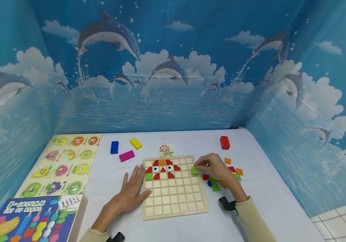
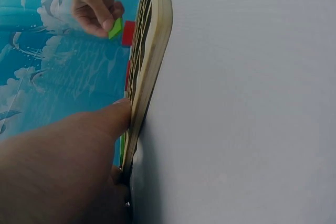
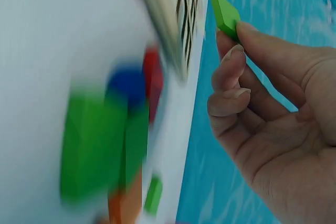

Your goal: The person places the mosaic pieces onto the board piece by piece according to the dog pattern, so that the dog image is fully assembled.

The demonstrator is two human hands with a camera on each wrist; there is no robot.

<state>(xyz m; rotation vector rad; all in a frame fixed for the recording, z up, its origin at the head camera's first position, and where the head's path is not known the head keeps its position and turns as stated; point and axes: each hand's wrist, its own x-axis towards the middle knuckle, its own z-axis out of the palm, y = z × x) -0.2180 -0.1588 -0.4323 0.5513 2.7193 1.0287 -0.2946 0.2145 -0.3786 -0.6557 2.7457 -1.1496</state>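
Green square tile [image 1: 194, 170], one flat piece, sits pinched between my right hand's [image 1: 216, 168] thumb and fingertip, held just over the right edge of the wooden grid board [image 1: 175, 201]. In the right wrist view the tile [image 3: 226, 14] is bright green, thin, with clean corners, and only my thumb and forefinger touch it; the other fingers curl beneath.

My left hand [image 1: 132, 195] lies flat with fingers spread on the white table [image 1: 266, 201], its thumb against the board's left edge, as the left wrist view also shows at the board's side [image 2: 152, 77].

On the board I count one green square [image 1: 148, 176], one orange square [image 1: 162, 162], two eye tiles and several red pieces in the top rows; the lower rows are bare cells. Loose tiles [image 1: 233, 173] in orange, red, green and blue lie in a small heap under and just right of my right hand. Farther back stand four blocks: one blue [image 1: 114, 147], one yellow [image 1: 135, 143], one magenta [image 1: 126, 156], one red [image 1: 224, 142]. One pattern card [image 1: 166, 150] touches the board's far edge. One peg puzzle [image 1: 64, 164] and one bead-set box [image 1: 34, 220] lie at the table's left edge, well apart from my hands.
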